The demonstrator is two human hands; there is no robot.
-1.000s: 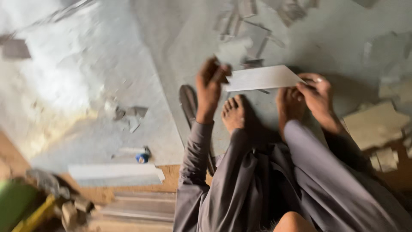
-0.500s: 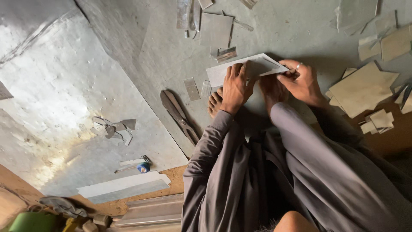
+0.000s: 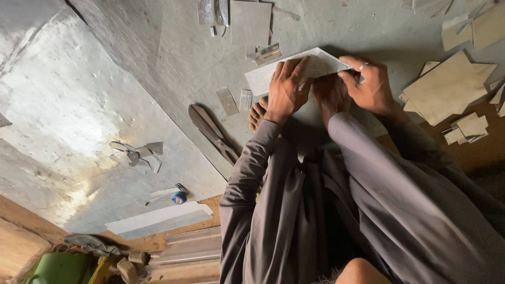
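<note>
Both hands (image 3: 286,87) (image 3: 371,84) press a pale metal strip (image 3: 315,66) flat

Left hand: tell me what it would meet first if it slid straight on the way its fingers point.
The left hand presses on the folded metal sheet, fingers pointing up the picture. Going straight on, it would likely first meet the small metal offcut just beyond the sheet's edge, then the larger flat piece.

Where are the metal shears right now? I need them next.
In the head view the metal shears lie on the grey sheet, just off the left hand, beside the bare toes.
</note>
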